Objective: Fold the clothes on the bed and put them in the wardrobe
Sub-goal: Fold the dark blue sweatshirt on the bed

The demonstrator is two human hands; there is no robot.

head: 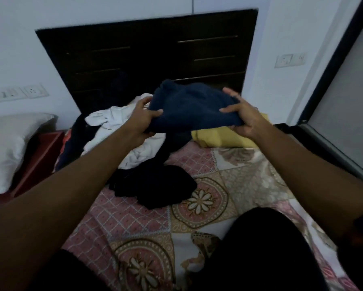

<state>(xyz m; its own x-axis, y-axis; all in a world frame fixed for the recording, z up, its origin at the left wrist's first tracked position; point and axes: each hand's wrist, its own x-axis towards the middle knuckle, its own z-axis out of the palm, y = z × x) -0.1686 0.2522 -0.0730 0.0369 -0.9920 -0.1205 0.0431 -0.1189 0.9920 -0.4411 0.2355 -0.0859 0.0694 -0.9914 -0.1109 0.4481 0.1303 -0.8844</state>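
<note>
Bed (pixel 218 185) with 1 black garment (pixel 161 185) at its middle, white garment (pixel 117 120) and yellow garment (pixel 218 137) toward its head edge, and above these 1 bunched navy garment (pixel 191 108) pinched at either side by left hand (pixel 143 120) and right hand (pixel 239 116), apart; a slack grip may spill its folds.

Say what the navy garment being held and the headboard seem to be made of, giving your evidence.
Navy garment: probably soft knit or fleece cloth; matt, sagging in thick folds. Headboard: likely dark wood or laminate; rigid flat panels, thin pale strips.
</note>
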